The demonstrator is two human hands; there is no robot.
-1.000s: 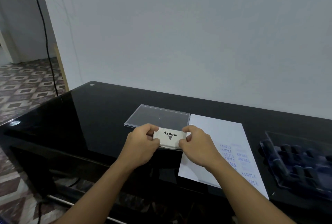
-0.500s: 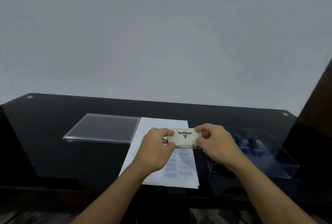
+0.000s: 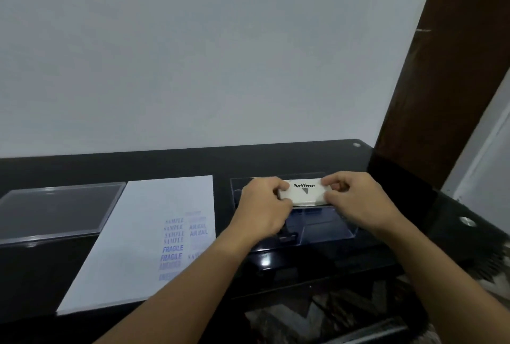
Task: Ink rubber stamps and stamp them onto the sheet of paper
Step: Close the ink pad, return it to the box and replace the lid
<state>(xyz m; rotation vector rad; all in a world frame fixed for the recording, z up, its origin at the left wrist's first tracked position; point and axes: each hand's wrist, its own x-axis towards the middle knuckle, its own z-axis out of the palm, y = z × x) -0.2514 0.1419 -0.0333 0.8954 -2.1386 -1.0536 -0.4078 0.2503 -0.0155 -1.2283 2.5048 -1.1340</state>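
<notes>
Holding the flat white rectangular ink-pad case by its two short ends. Your left hand pinches the left end with thumb and fingers curled round it, and your right hand pinches the right end the same way.

- Case: level, printed label up, lid apparently shut. It sits just above the clear plastic storage box near the right end of the black glossy tabletop. I cannot tell whether it touches the box rim.
- Grip: probably chosen to keep your fingers off the seam and the case flat, so the pad can be opened or set down squarely.
- Box contents: dark shapes, too blurred to name.
- White sheet of paper: lies mid-table and reaches the front edge, just left of the box. That puts it beside the pad, so an inked stamp has little way to go. Blue imprints (SAMPLE, AIR MAIL, FRAGILE) crowd its right half near the front; the left half is bare.
- Clear flat plastic lid: lies at the left end, beside the paper and well apart from the box, where it does not get in the way.

Judgement: stamping is well under way. No stamp is in hand, so the pad comes first.
</notes>
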